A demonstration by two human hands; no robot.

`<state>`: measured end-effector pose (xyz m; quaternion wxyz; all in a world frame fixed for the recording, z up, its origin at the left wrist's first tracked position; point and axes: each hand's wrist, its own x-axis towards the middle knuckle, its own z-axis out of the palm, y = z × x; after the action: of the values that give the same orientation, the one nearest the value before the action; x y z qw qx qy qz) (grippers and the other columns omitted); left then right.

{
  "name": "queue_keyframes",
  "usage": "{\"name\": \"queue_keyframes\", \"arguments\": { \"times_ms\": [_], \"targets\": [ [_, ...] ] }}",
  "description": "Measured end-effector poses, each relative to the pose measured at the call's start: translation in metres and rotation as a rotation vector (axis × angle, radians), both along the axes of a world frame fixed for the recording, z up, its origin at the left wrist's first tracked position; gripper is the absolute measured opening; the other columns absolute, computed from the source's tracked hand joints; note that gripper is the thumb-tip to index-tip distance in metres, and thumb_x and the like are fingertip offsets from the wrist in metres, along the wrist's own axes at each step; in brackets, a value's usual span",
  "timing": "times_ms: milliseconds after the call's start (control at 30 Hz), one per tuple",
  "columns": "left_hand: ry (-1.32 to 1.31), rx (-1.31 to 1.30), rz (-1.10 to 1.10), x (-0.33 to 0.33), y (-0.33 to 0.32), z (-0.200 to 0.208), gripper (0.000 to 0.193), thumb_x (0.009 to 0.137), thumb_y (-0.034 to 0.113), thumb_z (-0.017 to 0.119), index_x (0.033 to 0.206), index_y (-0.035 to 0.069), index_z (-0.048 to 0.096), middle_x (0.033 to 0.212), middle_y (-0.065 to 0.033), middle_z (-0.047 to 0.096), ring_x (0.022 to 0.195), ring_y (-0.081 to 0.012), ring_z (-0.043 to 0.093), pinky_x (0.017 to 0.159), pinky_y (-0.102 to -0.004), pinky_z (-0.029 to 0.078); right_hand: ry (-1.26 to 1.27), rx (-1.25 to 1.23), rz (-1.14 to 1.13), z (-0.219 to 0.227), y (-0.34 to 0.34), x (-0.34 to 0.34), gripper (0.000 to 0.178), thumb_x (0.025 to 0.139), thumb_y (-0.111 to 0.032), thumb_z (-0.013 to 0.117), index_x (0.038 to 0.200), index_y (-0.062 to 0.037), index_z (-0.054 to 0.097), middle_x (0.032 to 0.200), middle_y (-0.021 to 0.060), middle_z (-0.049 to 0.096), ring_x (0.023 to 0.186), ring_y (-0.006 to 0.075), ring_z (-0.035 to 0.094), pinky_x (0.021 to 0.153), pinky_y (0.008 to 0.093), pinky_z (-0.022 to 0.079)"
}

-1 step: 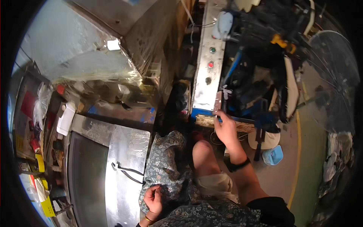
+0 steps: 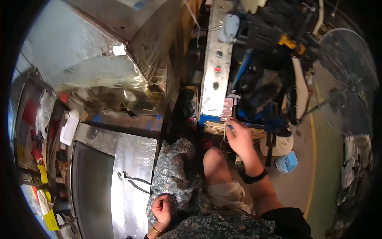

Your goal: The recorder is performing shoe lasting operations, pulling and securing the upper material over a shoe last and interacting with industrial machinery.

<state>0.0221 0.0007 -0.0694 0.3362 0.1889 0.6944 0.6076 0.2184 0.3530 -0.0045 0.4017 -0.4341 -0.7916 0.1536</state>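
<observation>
At the near end of a pale metal control panel (image 2: 213, 95), my right hand (image 2: 240, 139) has its thumb and forefinger closed at the lower end of a flat reddish-brown rectangle with pale marks (image 2: 227, 108). The rectangle resembles a phone screen; its kind is unclear. My left hand (image 2: 161, 210) rests on the flowered dark cloth (image 2: 173, 167) over my lap, fingers curled in. Whatever those fingers may hold is hidden. Left of the lap, dark-handled pliers (image 2: 135, 182) lie on a shiny metal sheet (image 2: 133, 211), apart from both hands.
The panel carries a green button (image 2: 219, 54) and a red button (image 2: 217, 69). Dark machinery (image 2: 270, 75) stands to its right. A blue plastic bin (image 2: 287, 162) is on the floor at the right. A plastic-draped metal cabinet (image 2: 83, 44) fills the upper left.
The reddish-brown rectangle shows more of its face now and looks wider. My right hand has shifted slightly right relative to the panel. My left hand and the pliers stay put.
</observation>
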Motion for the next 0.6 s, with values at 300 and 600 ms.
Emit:
{"name": "queue_keyframes", "arguments": {
  "times_ms": [300, 600],
  "targets": [
    [0.316, 0.054, -0.139, 0.007, 0.023, -0.007, 0.012, 0.090, 0.005, 0.056, 0.094, -0.002, 0.065, 0.082, -0.0073, 0.067, 0.074, -0.0130, 0.058, 0.070, -0.0276, 0.048, -0.572, 0.552, -0.556, 0.139, 0.070, 0.138, 0.072, 0.085, -0.056, 0.060, 0.137, -0.0080, 0.046, 0.141, 0.0271, 0.040, 0.127, 0.0458, 0.039, 0.102, 0.0512, 0.036],
    [0.406, -0.008, -0.133, 0.009, 0.009, -0.011, 0.012, 0.087, 0.005, 0.057, 0.093, 0.000, 0.067, 0.079, -0.0090, 0.068, 0.070, -0.0155, 0.062, 0.066, -0.0282, 0.049, -0.514, 0.223, -0.601, 0.115, 0.086, 0.144, 0.064, 0.088, -0.043, 0.059, 0.144, -0.0187, 0.040, 0.149, 0.0251, 0.027, 0.138, 0.0455, 0.023, 0.104, 0.0575, 0.034]
  ]
}}
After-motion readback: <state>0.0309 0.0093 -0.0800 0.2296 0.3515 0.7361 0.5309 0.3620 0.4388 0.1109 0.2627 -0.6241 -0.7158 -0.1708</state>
